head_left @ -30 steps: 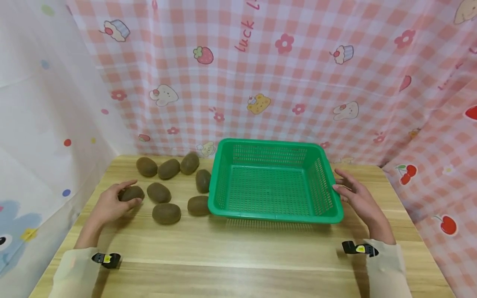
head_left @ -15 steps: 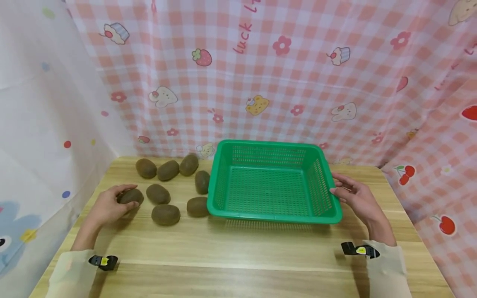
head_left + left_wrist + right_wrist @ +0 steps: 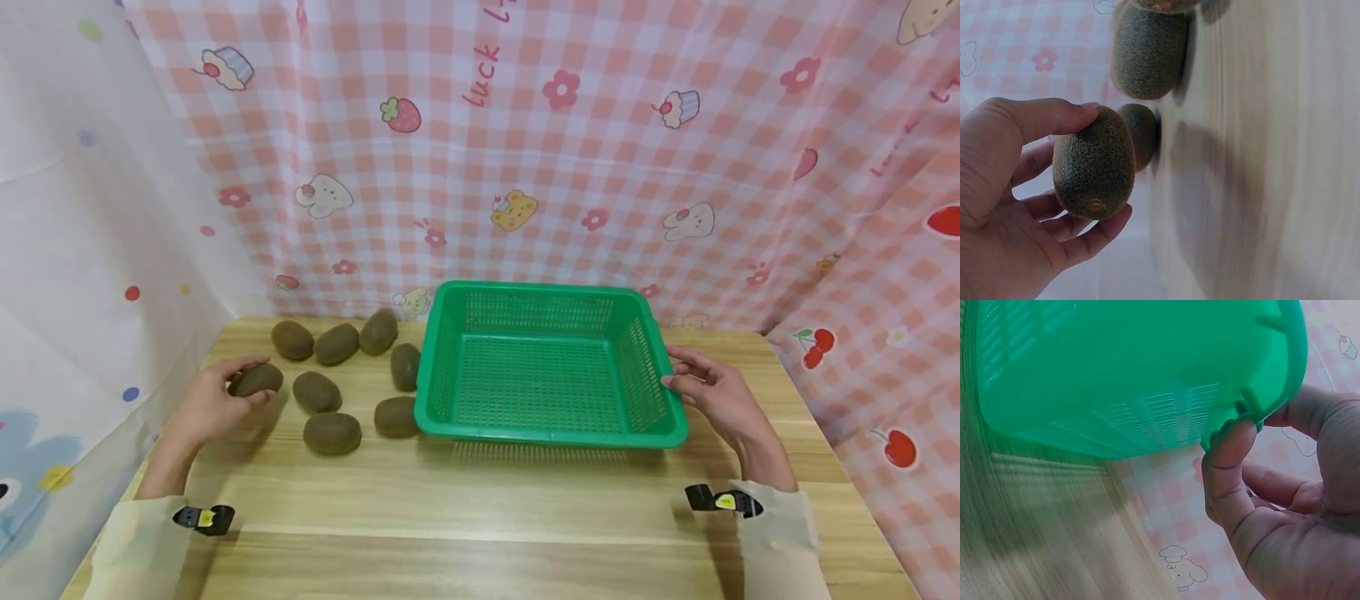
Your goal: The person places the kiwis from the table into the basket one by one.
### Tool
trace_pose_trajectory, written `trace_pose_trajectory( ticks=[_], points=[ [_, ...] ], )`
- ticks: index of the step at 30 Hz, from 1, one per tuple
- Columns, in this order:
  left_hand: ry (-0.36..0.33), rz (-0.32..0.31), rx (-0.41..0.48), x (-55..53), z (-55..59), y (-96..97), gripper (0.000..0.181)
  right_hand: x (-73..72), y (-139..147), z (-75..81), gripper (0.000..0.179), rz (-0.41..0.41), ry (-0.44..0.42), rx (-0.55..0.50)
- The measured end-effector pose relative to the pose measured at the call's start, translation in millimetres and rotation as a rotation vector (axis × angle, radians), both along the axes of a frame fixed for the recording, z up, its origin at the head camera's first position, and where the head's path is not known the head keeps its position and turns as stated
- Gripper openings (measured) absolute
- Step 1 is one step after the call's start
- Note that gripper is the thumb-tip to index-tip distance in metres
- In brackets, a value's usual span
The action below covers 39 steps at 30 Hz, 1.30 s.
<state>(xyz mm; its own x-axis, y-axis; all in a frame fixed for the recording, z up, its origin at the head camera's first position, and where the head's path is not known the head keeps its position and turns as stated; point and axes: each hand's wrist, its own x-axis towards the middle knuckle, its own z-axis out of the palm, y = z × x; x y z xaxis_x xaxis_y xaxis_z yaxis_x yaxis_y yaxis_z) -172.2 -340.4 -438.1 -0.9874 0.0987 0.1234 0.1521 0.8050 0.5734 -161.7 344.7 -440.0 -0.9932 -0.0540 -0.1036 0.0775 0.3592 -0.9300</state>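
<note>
At nine o'clock from a green plastic basket (image 3: 555, 438), the left hand (image 3: 208, 407) is curled firmly round a kiwifruit (image 3: 257, 379), held slightly higher than half a second ago. A lift seems under way, calling for a steady hold; at three o'clock, the right hand (image 3: 717, 397) pinches the basket.

Hands (image 3: 202, 404) (image 3: 711, 390) hold one kiwi (image 3: 257, 379) and a basket (image 3: 551, 436) (green).

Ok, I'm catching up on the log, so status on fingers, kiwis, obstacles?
Left fingers gripping one kiwi, off the table. Right fingers pinching green basket by rim. In between: seven loose kiwis on the table.
</note>
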Motion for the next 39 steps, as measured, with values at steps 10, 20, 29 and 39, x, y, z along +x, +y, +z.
trace_pose_trajectory(
  ticks=[10,20,29,39],
  points=[
    [0.039,-0.007,0.022,-6.2,7.6,7.9,0.053,1.1,0,1.3,0.068,-0.005,-0.022,0.014],
    [0.101,-0.014,0.042,-13.1,9.2,23.0,0.052,1.3,-1,-1.3,0.067,-0.005,-0.03,0.017],
    [0.098,-0.02,0.065,-25.4,9.0,42.9,0.051,-0.4,1,2.6,0.067,-0.008,-0.028,0.025],
    [0.059,-0.035,0.122,-34.0,7.8,63.0,0.054,1.9,0,3.0,0.068,-0.011,-0.032,0.02]
  ],
)
